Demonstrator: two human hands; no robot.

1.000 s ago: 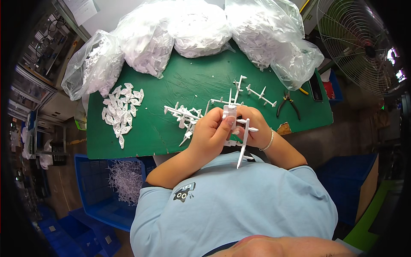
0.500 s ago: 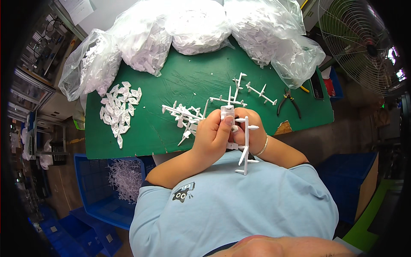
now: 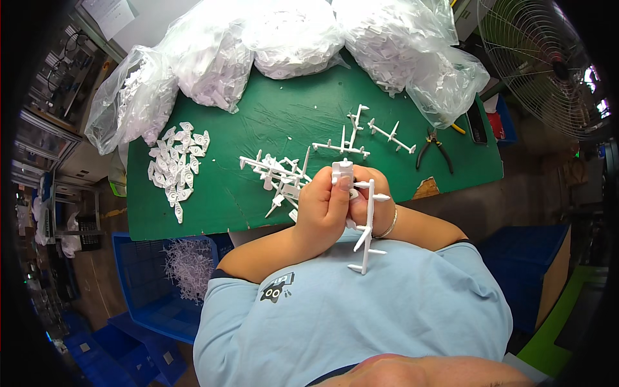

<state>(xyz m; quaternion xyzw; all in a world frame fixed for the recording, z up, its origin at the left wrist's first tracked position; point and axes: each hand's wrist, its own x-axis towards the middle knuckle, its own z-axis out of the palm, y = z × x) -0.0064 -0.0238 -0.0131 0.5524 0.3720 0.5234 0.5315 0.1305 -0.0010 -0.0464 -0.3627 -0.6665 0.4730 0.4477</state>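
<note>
My two hands meet near the table's front edge, both closed. A white moulded plastic part (image 3: 342, 171) rises from my left hand (image 3: 322, 209), whose thumb presses on it. My right hand (image 3: 377, 209) is curled around the same cluster, where a white plastic sprue (image 3: 367, 229) with short side pegs hangs down over my shirt. The fingers hide where part and sprue join. Just left of my left hand lies a heap of white sprues with parts (image 3: 280, 177). Beyond my hands are a bare branched sprue (image 3: 345, 147) and a shorter one (image 3: 392, 137).
Bulging clear bags of white parts (image 3: 296, 45) line the back of the green table (image 3: 258, 116). Small flat white parts (image 3: 177, 171) lie in a pile at left. Nippers (image 3: 434, 153) rest at right. A blue crate (image 3: 138, 284) with sprue scraps stands below; a fan (image 3: 535, 64) stands far right.
The hanging sprue has tilted, its lower end swinging slightly down and left. My hands have barely shifted and keep their grip. The view has moved a little.
</note>
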